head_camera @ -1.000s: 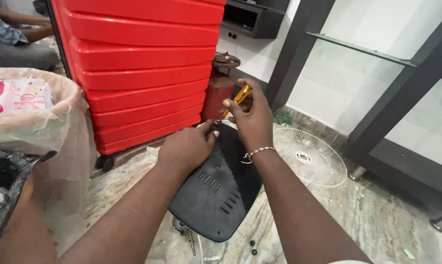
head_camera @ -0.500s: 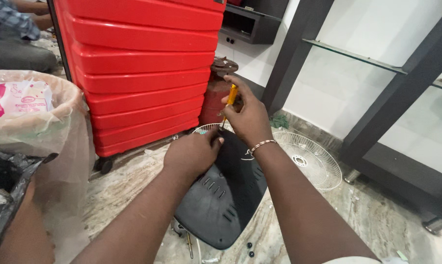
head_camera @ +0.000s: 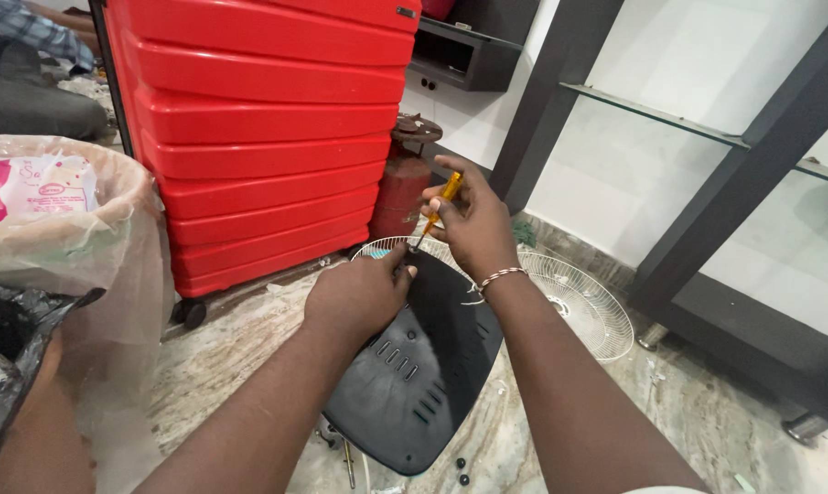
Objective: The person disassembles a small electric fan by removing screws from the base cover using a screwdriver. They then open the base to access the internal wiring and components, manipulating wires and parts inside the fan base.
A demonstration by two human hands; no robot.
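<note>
My right hand (head_camera: 473, 229) has its fingers closed around a yellow-handled screwdriver (head_camera: 440, 203), held tilted with the tip pointing down toward my left hand (head_camera: 359, 295). The left fingers are curled tight on the top edge of a black plastic cover (head_camera: 423, 366), pinching something there too small to make out. The cover slopes away below both hands, down to the marble floor (head_camera: 249, 357). Just beyond my fingers lies a white wire fan guard (head_camera: 583, 302), partly under the cover. Further off stand a red suitcase (head_camera: 258, 137) and a rusty red gas cylinder (head_camera: 403, 187). Left of my arm is a plastic-lined bin (head_camera: 85, 247).
</note>
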